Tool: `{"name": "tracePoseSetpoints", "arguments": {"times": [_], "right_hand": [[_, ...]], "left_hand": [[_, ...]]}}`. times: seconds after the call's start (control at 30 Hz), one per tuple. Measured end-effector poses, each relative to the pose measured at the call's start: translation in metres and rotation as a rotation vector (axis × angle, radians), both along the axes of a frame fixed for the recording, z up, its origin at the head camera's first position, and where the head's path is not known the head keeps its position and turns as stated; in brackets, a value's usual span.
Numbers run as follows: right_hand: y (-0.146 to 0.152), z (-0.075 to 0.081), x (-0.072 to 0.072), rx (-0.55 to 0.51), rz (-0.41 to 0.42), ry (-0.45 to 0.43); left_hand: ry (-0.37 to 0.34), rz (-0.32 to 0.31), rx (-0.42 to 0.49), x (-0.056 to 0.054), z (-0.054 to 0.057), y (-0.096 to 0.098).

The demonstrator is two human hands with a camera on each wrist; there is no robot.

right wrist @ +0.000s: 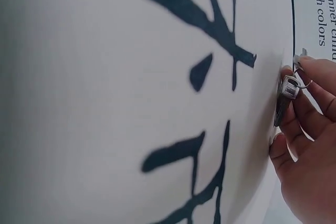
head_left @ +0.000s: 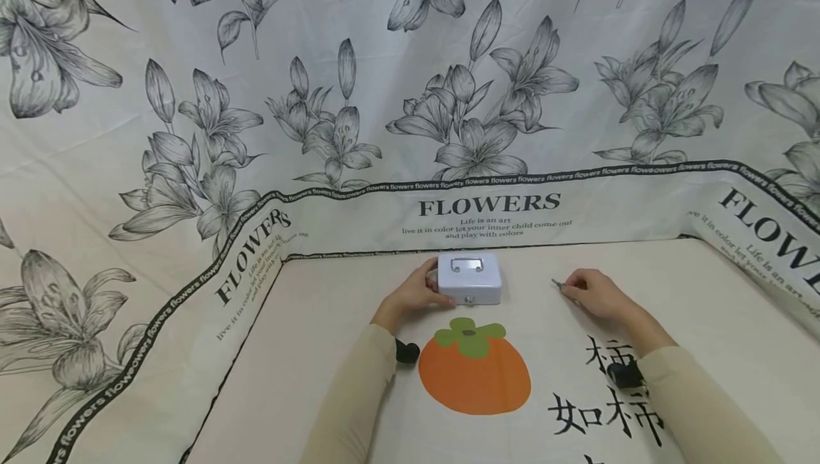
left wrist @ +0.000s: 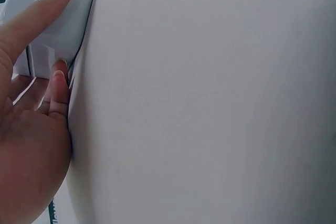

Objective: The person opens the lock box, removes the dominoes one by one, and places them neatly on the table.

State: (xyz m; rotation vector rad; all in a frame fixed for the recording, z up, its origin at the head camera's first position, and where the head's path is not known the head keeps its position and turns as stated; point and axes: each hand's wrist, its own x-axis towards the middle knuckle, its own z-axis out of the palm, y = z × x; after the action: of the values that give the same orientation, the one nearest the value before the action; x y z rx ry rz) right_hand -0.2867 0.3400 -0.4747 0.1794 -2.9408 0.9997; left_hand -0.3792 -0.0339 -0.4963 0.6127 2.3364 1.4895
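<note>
A small white cash box (head_left: 468, 287) with a folding metal handle on its lid and a round lock at its front stands on the cloth near the back. My left hand (head_left: 418, 292) grips its left end. In the left wrist view, the thumb lies along the box's front and the other fingers are partly hidden beside and behind it. To the right, my right hand (head_left: 596, 294) pinches a small silver key between thumb and fingers, pointing left toward the box. A second key (right wrist: 286, 97) hangs by a ring (right wrist: 305, 84) from that hand.
An orange persimmon print (head_left: 475, 378) lies on the cloth in front of the box. Black brushed characters (head_left: 570, 414) are printed near the right forearm. A flower-patterned curtain (head_left: 359, 215) closes off the back and both sides.
</note>
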Motion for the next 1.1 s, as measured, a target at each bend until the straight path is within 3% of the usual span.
{"name": "tracePoseSetpoints", "arguments": {"times": [0.43, 0.77, 1.1], "right_hand": [[-0.006, 0.003, 0.006, -0.062, 0.011, -0.017], [-0.024, 0.009, 0.01, -0.125, 0.051, 0.016], [-0.048, 0.014, 0.013, -0.204, 0.086, -0.021]], "left_hand": [[0.007, 0.005, 0.011, -0.002, -0.004, 0.002], [-0.014, 0.022, 0.018, -0.003, -0.004, 0.002], [-0.037, 0.031, 0.034, -0.004, -0.004, 0.0]]}}
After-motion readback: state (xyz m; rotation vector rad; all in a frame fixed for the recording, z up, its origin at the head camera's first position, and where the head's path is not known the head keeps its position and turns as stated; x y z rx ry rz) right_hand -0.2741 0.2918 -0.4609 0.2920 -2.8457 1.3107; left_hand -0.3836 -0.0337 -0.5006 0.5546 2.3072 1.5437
